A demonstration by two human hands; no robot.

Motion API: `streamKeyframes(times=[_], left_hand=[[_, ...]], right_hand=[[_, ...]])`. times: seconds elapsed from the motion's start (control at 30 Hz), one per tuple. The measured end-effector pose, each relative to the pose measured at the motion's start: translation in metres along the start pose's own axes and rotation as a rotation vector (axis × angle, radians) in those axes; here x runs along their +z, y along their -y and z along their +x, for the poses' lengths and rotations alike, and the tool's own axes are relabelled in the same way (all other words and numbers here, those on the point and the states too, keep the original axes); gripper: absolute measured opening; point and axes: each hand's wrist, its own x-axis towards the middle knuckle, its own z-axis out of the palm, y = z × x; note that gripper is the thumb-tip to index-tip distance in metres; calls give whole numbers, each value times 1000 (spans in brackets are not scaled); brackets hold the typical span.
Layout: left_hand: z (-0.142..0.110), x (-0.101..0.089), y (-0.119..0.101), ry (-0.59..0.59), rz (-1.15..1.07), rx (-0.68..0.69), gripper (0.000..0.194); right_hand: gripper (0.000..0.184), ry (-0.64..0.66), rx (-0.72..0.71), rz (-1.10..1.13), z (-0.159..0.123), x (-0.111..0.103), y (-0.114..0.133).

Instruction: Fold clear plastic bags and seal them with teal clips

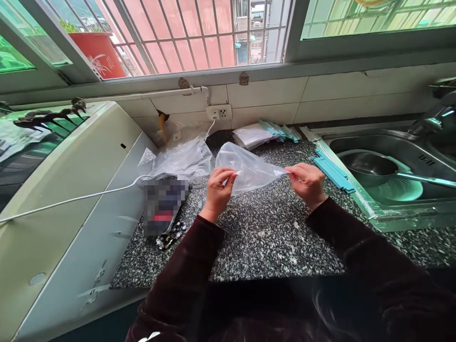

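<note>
A clear plastic bag [249, 167] is held up over the speckled granite counter [263, 237]. My left hand [219, 189] pinches the bag's near left edge with fingers closed. My right hand [307, 183] pinches the bag's right corner, fingers closed too. The bag stretches between both hands. More crumpled clear plastic [181, 156] lies behind my left hand.
A blurred dark object [164, 202] with a white cable lies left of my hands. A stack of bags with teal clips [265, 133] sits by the wall; teal clips [333, 172] lie at the sink [392, 142] edge. A white appliance [64, 204] stands at left.
</note>
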Motion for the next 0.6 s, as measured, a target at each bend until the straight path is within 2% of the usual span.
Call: streamKeyframes(times=[0.17,0.3,0.4,0.6], left_hand=[[4,-8,1,-49,-214,-91,16],[5,-11,3,-66,-393,-171,13],[6,-13,5,-36,-403,-187,13],[6,-16,4,21,-386,-185,17]], right_hand=[[25,-1,60,-46,1,1,-17],[23,-42,16,-68,2,1,-25],[23,-60,-13,-102,2,-1,-26],[22,3,0,-120,1,-4,-22]])
